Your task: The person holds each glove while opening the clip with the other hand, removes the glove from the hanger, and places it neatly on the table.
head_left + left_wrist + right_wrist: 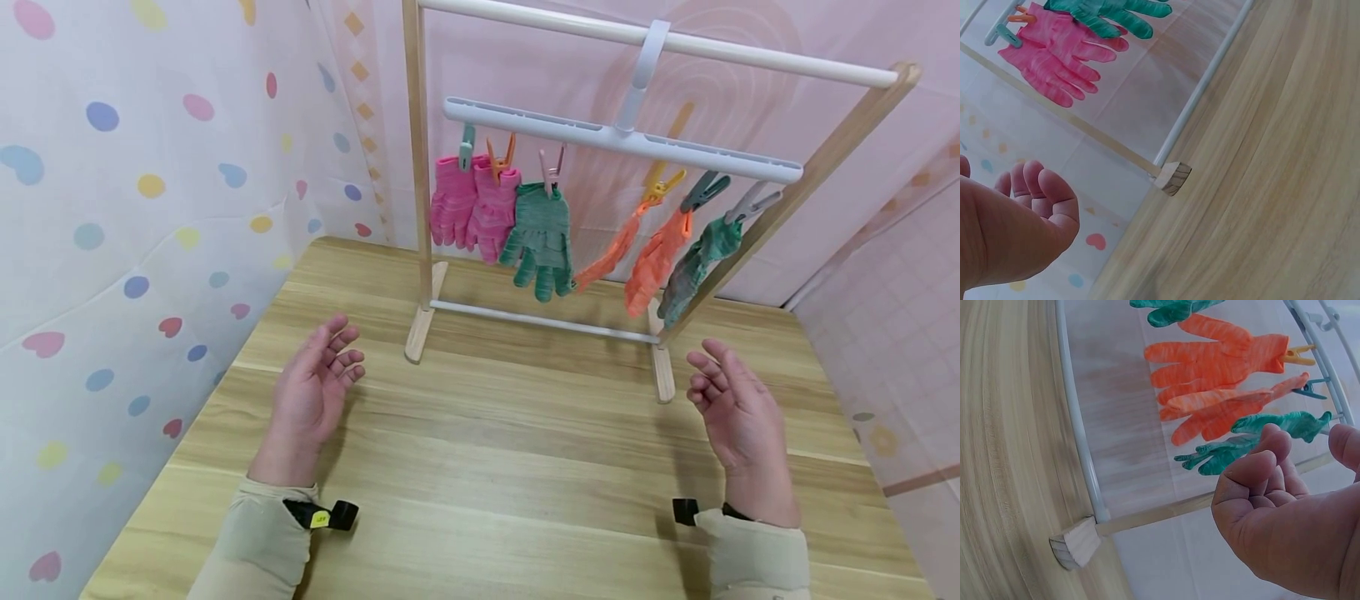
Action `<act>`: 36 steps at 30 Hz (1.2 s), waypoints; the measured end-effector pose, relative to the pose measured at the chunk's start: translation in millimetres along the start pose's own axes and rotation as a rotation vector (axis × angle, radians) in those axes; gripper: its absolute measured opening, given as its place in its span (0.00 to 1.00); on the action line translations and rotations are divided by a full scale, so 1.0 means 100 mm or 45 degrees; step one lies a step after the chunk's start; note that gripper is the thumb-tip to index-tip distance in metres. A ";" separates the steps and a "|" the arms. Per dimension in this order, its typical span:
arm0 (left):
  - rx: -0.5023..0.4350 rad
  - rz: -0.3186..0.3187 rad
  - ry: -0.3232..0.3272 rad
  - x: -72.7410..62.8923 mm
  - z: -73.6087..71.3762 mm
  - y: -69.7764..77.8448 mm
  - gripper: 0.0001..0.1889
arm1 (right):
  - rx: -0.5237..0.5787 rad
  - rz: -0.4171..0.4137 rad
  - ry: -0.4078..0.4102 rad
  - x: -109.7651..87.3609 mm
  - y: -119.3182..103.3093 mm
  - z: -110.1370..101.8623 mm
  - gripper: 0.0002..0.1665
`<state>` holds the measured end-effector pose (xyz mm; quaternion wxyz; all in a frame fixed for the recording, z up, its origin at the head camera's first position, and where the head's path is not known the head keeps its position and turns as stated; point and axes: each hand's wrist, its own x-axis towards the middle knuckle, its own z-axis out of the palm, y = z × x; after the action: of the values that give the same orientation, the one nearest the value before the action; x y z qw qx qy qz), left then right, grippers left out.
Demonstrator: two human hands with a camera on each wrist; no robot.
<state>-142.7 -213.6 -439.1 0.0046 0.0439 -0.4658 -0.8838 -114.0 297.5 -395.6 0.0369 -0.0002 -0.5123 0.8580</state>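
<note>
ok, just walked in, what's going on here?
A person's left hand and right hand are both empty, fingers loosely curled, in front of a wooden-posted rack on a wood-grain table. Two pink fabric gloves, two orange fabric gloves and two green fabric gloves hang by coloured clips from a pale plastic hanger hooked over the rack's white top rod. Neither hand touches them.

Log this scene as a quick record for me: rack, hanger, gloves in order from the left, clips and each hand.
Rack: standing on the table
Hanger: hooked over the top rod
Gloves, from left: two pink gloves, green glove, two orange gloves, second green glove
Clips: one per glove
Left hand: near the rack's left end, holding nothing
Right hand: near the rack's right end, holding nothing
</note>
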 end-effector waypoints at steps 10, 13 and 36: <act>0.027 -0.001 -0.018 -0.01 0.02 0.00 0.16 | -0.036 0.024 0.006 0.01 0.00 0.04 0.18; 0.041 -0.001 -0.012 -0.01 0.03 0.00 0.16 | -0.053 0.030 -0.002 0.02 0.00 0.05 0.18; 0.064 0.010 0.008 -0.04 0.08 0.01 0.13 | -0.095 0.044 -0.034 0.02 0.06 0.13 0.19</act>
<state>-139.8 -207.2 -433.0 0.0084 0.0448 -0.4881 -0.8716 -116.8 283.5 -394.4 0.0152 0.0009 -0.5445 0.8387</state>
